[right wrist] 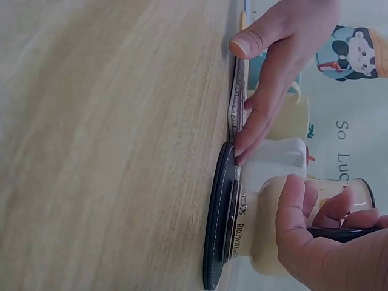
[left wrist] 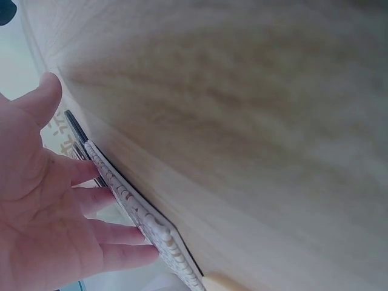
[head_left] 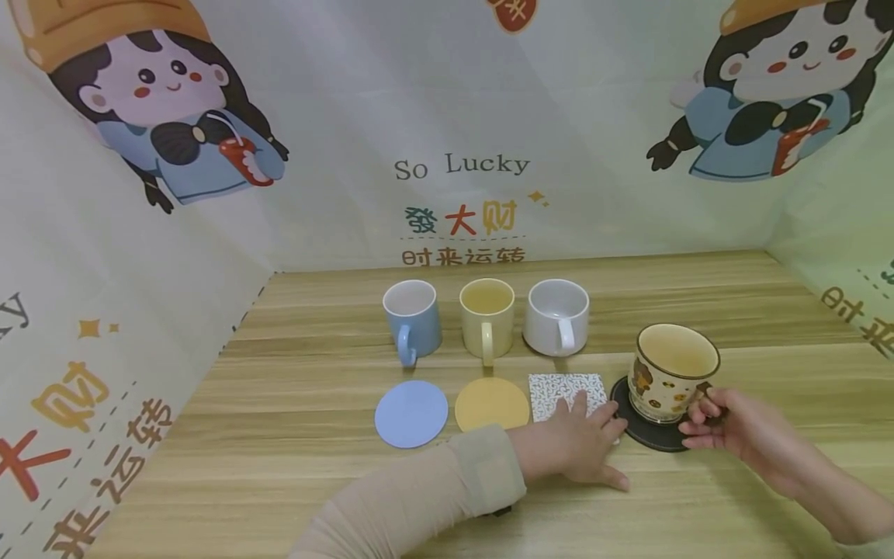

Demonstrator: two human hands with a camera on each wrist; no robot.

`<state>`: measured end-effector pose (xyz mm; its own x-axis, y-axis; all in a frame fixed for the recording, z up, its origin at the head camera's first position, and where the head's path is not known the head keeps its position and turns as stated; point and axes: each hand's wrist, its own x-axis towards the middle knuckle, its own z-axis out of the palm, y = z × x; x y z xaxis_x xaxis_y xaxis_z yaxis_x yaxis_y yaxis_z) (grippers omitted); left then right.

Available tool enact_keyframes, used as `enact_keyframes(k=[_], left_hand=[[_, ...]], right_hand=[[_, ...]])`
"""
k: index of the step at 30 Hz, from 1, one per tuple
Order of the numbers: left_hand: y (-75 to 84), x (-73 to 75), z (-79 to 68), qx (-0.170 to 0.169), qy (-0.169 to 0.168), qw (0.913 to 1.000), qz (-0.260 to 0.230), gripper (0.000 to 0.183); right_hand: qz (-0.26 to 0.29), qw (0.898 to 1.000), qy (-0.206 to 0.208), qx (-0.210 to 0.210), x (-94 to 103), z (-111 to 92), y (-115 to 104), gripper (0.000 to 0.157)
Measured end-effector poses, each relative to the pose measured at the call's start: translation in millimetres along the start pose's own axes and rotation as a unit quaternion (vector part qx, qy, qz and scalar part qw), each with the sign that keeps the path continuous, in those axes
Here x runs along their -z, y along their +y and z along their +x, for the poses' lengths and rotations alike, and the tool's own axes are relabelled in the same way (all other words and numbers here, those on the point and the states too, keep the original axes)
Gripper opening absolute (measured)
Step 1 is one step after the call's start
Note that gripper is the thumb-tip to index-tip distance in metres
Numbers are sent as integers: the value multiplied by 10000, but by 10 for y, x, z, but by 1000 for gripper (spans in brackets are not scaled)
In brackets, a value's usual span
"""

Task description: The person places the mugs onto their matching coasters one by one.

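Observation:
My right hand (head_left: 750, 435) holds the dark handle of a cream cup (head_left: 670, 376) with a bear print and a dark rim. The cup's base stands over a round black coaster (head_left: 663, 441) with pale stitching, and it looks to rest on it in the right wrist view. With fingers spread and mostly straight, my left hand (head_left: 583, 441) lies over a square black-and-white patterned coaster (head_left: 562, 386). Its fingertips reach the black coaster's left edge. In the left wrist view the patterned coaster (left wrist: 139, 209) shows edge-on behind the fingers. My left hand hides part of that coaster.
Behind the coasters stand a blue mug (head_left: 419, 326), a yellow mug (head_left: 478, 330) and a white mug (head_left: 541, 326), handles toward me. A round blue coaster (head_left: 411, 414) and a round yellow coaster (head_left: 492, 404) lie to the left. A printed cloth (head_left: 335, 210) encloses the wooden table (head_left: 265, 466).

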<state>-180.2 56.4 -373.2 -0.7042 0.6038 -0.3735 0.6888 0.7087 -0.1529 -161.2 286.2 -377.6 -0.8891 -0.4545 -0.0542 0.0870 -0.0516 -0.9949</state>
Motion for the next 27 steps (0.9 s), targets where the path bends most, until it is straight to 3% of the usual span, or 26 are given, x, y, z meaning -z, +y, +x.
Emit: enact_keyframes(k=[7, 17, 22, 27], left_hand=[[2, -2, 2, 25, 12, 10000, 67, 80], [-3, -1, -3, -3, 30, 10000, -13, 79], [-33, -11, -9, -40, 50, 9995, -302, 78], [-136, -36, -48, -102, 193, 9967, -779, 77]], right_hand=[[-218, 9997, -35, -112, -1, -33, 7, 29], [-114, 9993, -243, -262, 28, -67, -34, 34], [-252, 9987, 37, -434, 44, -100, -71, 39], [-1030, 9908, 566, -666, 70, -114, -165, 35]])
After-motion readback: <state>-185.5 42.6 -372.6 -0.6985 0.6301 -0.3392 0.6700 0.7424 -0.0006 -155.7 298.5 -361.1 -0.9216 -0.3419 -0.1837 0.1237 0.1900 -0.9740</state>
